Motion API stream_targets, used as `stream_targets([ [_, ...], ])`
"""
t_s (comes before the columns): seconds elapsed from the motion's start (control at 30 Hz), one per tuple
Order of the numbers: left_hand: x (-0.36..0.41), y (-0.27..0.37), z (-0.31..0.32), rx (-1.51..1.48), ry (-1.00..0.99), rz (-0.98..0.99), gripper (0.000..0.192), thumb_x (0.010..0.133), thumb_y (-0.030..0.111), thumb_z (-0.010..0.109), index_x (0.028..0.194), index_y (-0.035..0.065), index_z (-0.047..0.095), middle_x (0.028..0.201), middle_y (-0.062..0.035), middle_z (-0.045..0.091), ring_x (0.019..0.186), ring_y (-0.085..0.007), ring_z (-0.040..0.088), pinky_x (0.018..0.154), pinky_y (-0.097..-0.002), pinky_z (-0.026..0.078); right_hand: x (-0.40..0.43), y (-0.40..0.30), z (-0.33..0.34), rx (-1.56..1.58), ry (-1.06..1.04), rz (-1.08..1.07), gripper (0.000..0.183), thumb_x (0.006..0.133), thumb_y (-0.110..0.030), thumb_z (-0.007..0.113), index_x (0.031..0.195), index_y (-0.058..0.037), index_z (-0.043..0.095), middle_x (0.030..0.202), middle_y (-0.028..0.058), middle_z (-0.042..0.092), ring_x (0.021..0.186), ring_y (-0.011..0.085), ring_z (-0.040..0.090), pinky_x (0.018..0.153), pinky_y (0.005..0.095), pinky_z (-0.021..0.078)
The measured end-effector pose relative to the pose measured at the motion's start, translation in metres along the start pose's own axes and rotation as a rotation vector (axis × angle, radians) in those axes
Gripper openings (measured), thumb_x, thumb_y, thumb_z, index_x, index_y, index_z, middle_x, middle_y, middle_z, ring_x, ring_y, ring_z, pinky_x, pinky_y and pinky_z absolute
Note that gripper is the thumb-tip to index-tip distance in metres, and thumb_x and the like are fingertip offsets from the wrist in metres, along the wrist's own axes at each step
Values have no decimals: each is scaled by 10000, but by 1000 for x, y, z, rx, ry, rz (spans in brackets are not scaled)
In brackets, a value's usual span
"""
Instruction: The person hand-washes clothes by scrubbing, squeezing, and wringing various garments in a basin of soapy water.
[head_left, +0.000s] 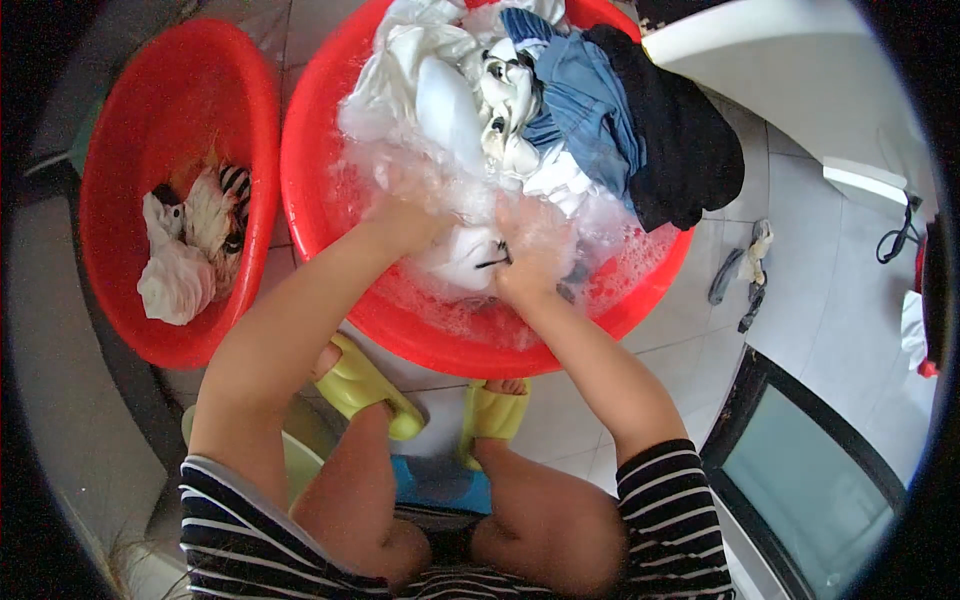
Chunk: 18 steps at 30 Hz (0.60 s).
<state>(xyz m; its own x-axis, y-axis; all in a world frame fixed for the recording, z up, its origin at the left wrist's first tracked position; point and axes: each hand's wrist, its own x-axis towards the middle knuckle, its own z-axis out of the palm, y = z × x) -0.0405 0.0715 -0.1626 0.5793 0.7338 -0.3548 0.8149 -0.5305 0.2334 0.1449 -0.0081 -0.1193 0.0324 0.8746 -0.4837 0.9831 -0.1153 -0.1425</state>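
In the large red plastic basin (480, 360), both my hands are among soapy water and laundry. My left hand (412, 199) is blurred and partly covered by suds, so its fingers cannot be made out. My right hand (534, 244), also blurred, is closed on a white garment (461, 259) with thin black marks. Beyond them are a heap of white cloth (442, 97), a white garment with black spots (510, 112) and blue denim clothing (589, 101). Black cloth (686, 142) hangs over the basin's right rim.
A smaller red basin (180, 82) at left holds a few white and patterned clothes (176, 281). Socks (739, 266) lie on the tiled floor at right. My feet, in yellow-green slippers (367, 386), stand close to the large basin. A dark-framed glass panel (810, 487) is at lower right.
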Motion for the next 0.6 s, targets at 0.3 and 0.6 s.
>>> stream_targets([
  [0.3, 19, 15, -23, 18, 271, -51, 488, 799, 318, 581, 1224, 89, 510, 1241, -166, 537, 1170, -311, 491, 986, -399, 391, 0, 8, 27, 154, 147, -29, 479, 838, -277, 497, 1301, -162, 459, 1373, 183, 346, 1285, 367, 318, 1073, 466, 260],
  [0.6, -28, 16, -59, -875, -33, -199, 453, 824, 306, 598, 1164, 8, 572, 974, -180, 653, 872, -249, 631, 789, -383, 479, -38, 13, -15, 116, 412, -86, 531, 726, -116, 596, 1245, -129, 484, 1280, 183, 438, 1186, 385, 402, 990, 497, 323],
])
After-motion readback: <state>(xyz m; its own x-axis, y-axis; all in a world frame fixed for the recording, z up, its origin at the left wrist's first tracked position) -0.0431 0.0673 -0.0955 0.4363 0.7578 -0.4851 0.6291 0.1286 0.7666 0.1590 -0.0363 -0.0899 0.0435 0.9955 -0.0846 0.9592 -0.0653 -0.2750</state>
